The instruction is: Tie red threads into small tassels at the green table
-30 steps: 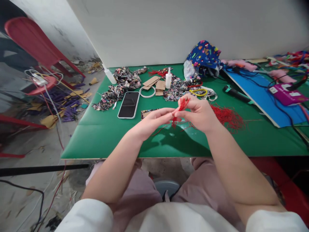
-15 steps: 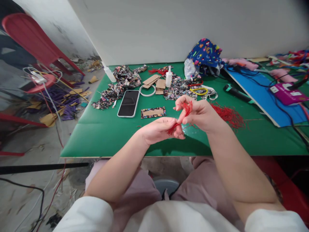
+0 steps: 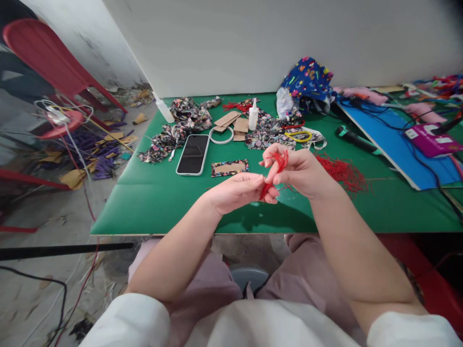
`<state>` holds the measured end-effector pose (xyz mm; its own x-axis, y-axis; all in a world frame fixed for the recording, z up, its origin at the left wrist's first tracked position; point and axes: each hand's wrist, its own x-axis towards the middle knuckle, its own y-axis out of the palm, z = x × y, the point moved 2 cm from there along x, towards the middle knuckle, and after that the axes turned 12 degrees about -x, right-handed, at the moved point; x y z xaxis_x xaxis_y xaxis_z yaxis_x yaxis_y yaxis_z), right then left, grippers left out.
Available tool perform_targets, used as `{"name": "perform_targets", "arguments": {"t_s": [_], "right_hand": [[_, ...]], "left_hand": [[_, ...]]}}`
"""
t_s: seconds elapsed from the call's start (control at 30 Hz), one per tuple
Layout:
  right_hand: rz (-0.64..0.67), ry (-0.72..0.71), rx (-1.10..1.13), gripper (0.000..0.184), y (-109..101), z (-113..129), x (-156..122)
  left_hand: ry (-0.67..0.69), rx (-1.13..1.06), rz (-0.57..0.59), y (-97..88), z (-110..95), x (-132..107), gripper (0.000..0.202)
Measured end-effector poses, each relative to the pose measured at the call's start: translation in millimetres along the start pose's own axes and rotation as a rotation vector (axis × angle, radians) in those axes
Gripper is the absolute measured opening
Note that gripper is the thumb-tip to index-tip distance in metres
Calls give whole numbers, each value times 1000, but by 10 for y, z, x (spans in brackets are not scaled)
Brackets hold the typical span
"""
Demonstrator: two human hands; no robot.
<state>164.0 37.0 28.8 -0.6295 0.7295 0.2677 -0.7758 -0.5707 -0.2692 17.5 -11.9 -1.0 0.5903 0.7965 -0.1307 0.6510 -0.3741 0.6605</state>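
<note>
Both your hands meet over the green-topped table [image 3: 155,207], working one slim bundle of bright red thread [image 3: 281,161]. Your left hand [image 3: 238,192] has thumb and fingers closed narrowly on its lower end; your right hand [image 3: 298,169] holds the upper part, threads draped across its bent forefinger. Just beyond your right wrist lies a loose heap of red thread [image 3: 343,174]. Two containers stand farther back: a translucent white plastic nozzle bottle [image 3: 253,118] beside brown cardboard pieces [image 3: 235,124], and a tilted white squeeze bottle [image 3: 164,111] beside crumpled dark floral cloth [image 3: 190,115]. You cannot tell how full either is.
</note>
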Motion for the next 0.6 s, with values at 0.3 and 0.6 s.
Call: {"name": "perform_targets", "arguments": {"t_s": [0.3, 0.6], "right_hand": [[-5, -41, 2, 7, 6, 19, 12], [-25, 14, 126, 12, 45, 5, 29]], "left_hand": [[37, 98, -25, -48, -20, -1, 30], [150, 336, -22, -5, -92, -25, 37]]}}
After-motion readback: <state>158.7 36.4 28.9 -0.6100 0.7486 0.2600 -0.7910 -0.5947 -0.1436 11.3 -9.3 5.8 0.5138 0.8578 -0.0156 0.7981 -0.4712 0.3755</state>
